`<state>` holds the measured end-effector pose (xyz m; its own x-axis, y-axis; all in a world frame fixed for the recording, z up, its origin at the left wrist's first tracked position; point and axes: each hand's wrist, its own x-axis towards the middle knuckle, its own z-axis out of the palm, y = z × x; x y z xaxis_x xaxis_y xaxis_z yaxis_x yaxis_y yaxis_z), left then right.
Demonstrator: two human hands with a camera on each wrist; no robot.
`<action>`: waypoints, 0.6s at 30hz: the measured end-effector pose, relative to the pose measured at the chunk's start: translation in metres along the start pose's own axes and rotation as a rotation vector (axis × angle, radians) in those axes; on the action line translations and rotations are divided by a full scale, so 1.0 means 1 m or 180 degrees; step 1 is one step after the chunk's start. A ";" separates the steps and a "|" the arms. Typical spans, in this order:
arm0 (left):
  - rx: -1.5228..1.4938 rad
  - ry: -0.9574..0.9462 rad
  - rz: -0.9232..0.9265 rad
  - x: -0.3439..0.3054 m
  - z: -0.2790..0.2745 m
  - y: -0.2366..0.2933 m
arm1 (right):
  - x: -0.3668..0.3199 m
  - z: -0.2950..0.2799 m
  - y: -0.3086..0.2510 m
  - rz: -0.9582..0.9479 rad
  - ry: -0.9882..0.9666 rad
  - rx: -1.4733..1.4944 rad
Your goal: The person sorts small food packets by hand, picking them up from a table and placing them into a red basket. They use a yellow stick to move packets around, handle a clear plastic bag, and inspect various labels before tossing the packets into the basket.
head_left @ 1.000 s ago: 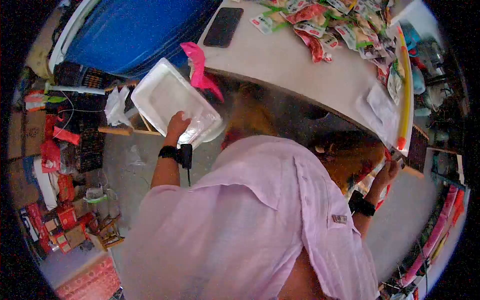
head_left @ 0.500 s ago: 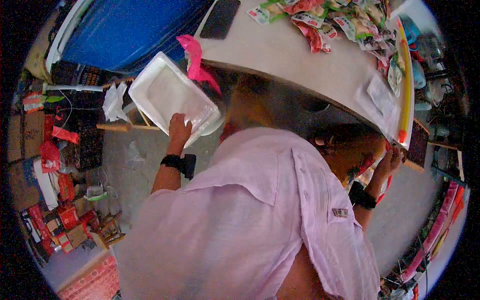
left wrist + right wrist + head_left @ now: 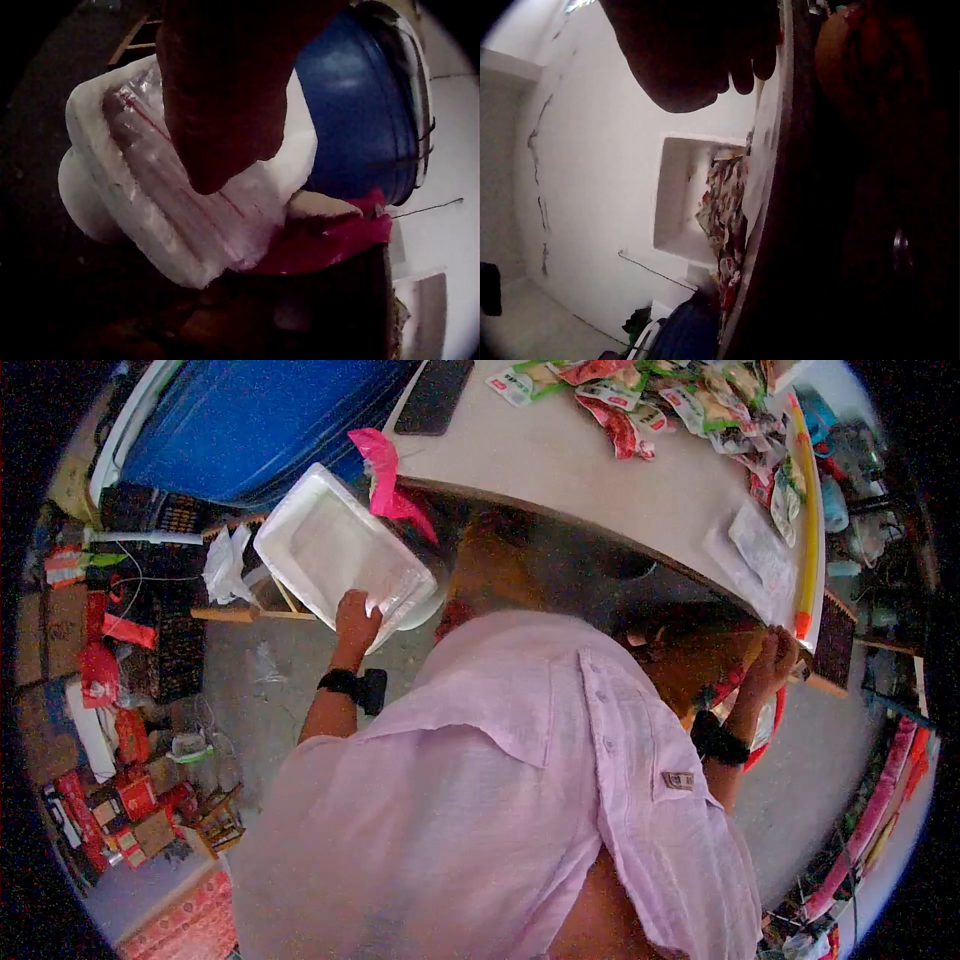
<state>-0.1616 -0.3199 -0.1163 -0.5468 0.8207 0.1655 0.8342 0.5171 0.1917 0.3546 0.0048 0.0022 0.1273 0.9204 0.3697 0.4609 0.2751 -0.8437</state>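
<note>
My left hand (image 3: 355, 630) reaches over the near rim of a white foam box (image 3: 290, 540), its fingers down at clear plastic bags (image 3: 180, 214) with red lines. Its fingertips are dark and partly hidden in the left wrist view, and I cannot tell whether they pinch a bag. Off to the right, my right hand (image 3: 770, 665) rests at the front corner of the white table (image 3: 600, 480), fingers loosely bent over the edge. Nothing shows held in it. Near its fingers lie a clear plastic sheet (image 3: 765, 560) and a long yellow tube (image 3: 806, 540) with a red end.
Small red and green food packets (image 3: 700, 410) lie heaped on the far table. A black phone (image 3: 433, 398) lies at the table's left end. Pink plastic (image 3: 385, 480) hangs beside the foam box. Behind it stands a big blue drum (image 3: 240, 440). Cartons (image 3: 130, 800) stand on the left.
My left hand has drawn back slightly toward the box's near rim. My right hand has shifted slightly up at the table corner. The view has moved a little.
</note>
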 end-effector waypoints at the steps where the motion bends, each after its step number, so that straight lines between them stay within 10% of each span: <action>1: 0.0047 -0.0182 -0.0119 0.001 -0.003 0.000 | 0.001 0.002 -0.002 -0.0079 0.0013 0.0045; 5: 0.0358 -0.0511 -0.0525 0.006 0.007 -0.022 | 0.002 0.011 -0.018 -0.0312 -0.0015 0.0079; 7: 0.1290 -0.0275 0.0238 0.007 0.011 -0.056 | -0.001 0.016 -0.023 -0.0247 -0.0142 0.0102; 11: -0.1397 0.0051 -0.1093 0.049 -0.069 -0.007 | 0.010 0.023 -0.050 -0.0153 -0.0599 -0.0282; 18: -0.3032 -0.0213 -0.0603 0.119 -0.168 0.118 | 0.014 0.097 -0.085 -0.0354 -0.1756 0.0562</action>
<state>-0.1402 -0.2022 0.0879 -0.6363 0.7714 0.0017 0.3093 0.2531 0.9167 0.2318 0.0208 0.0414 -0.4111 0.8788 0.2424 0.2861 0.3769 -0.8809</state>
